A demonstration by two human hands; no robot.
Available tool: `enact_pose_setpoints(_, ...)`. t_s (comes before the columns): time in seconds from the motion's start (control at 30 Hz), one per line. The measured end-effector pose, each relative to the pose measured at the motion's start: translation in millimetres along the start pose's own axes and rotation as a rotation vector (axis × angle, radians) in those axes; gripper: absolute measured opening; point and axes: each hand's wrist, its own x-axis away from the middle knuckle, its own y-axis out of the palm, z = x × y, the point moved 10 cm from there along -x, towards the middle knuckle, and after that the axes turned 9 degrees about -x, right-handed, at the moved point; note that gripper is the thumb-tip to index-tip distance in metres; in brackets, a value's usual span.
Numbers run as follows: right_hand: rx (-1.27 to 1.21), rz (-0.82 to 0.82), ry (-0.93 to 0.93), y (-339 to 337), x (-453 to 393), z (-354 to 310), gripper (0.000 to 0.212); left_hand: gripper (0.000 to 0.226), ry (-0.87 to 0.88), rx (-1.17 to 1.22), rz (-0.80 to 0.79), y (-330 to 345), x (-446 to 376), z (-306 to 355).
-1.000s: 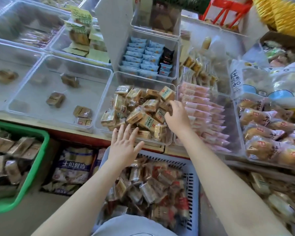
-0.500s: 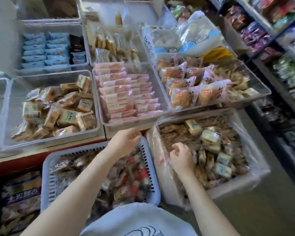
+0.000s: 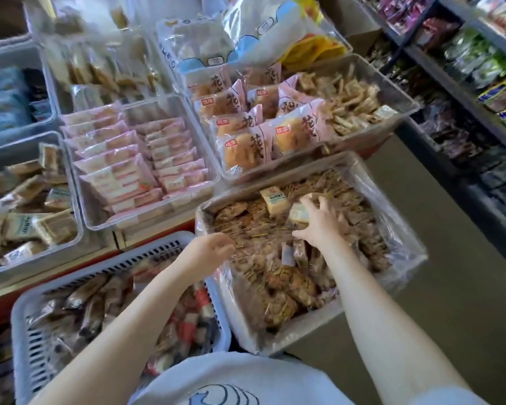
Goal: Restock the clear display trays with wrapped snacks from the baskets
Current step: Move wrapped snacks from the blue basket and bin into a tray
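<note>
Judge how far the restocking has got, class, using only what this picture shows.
Done: the pink-pack tray looks well filled. In hand: the right hand is spread over snacks in the lined box, at a pale packet; the left hand hovers at its edge. Left: nothing lifted yet, and the white basket is full.

Right hand [image 3: 322,226] fingertips buried among the wrapped snacks [image 3: 278,276]; grip unclear. Left hand [image 3: 209,252] fingers curl under, contents unseen. Slotted basket [image 3: 24,314] cut off at bottom edge. Far trays [image 3: 9,95] blurred, labels unreadable.
</note>
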Motion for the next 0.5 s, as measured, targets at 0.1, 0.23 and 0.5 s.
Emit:
enact_pose_setpoints(0.1, 0.079, 0.015, 0.01, 5, -4, -10, 0.064, 0.024, -0.031, 0.038, 0.023, 2, -2, -4)
enact_pose_setpoints(0.23, 0.005, 0.001, 0.055, 13, 9, -6, 0.062, 0.022, -0.063, 0.094, 0.021, 5, 1, -11)
enact_pose_setpoints(0.5, -1.195, -0.562, 0.14, 50, 97, -41, 0.068, 0.021, -0.084, 0.393, -0.019, 11, 7, -33)
